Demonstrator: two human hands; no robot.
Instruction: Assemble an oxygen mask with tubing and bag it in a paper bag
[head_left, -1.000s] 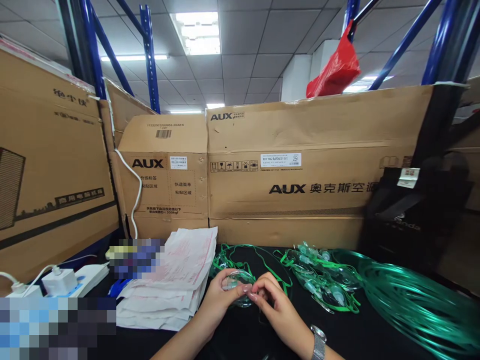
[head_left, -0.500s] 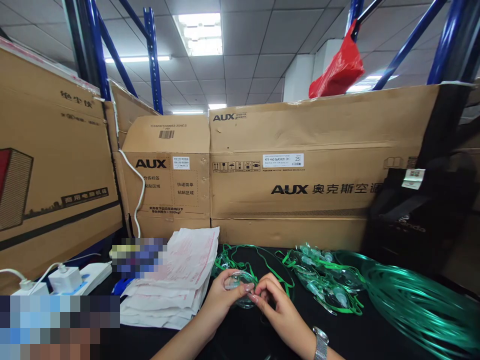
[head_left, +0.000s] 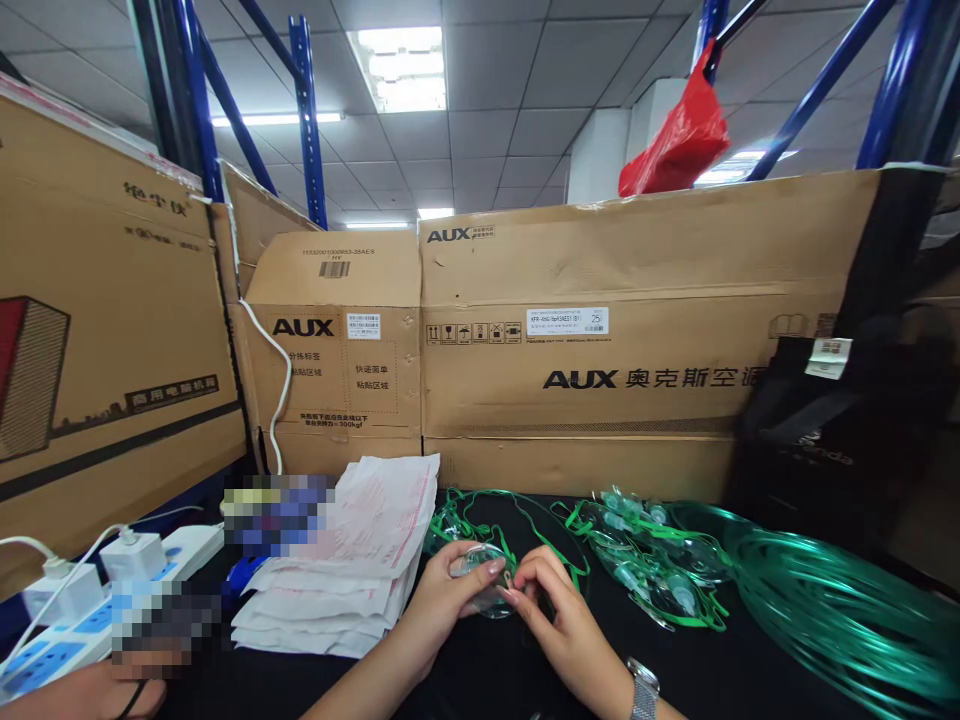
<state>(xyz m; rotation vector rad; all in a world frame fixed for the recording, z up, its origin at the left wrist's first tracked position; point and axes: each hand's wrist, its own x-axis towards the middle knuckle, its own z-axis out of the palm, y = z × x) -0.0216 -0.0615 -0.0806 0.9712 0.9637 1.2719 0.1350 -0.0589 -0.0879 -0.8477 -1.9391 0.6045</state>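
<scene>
Both my hands meet over a clear plastic oxygen mask (head_left: 484,583) with a green elastic strap, low in the middle of the head view. My left hand (head_left: 448,598) is closed round the mask's left side, thumb on top. My right hand (head_left: 553,612), with a metal watch on its wrist, pinches the mask's right edge at the strap with bent fingers. Green strap loops (head_left: 517,520) trail behind the mask on the black table (head_left: 735,670).
A stack of white paper pouches (head_left: 360,560) lies left of my hands. More masks (head_left: 645,560) and coiled green tubing (head_left: 832,610) lie to the right. A white power strip (head_left: 112,600) sits far left, and another person's hand (head_left: 82,690) shows at the bottom left. Cardboard boxes (head_left: 600,350) wall the back.
My hands and the mask have barely shifted. The view has moved slightly, and another person's hand has come into sight at the bottom left corner.
</scene>
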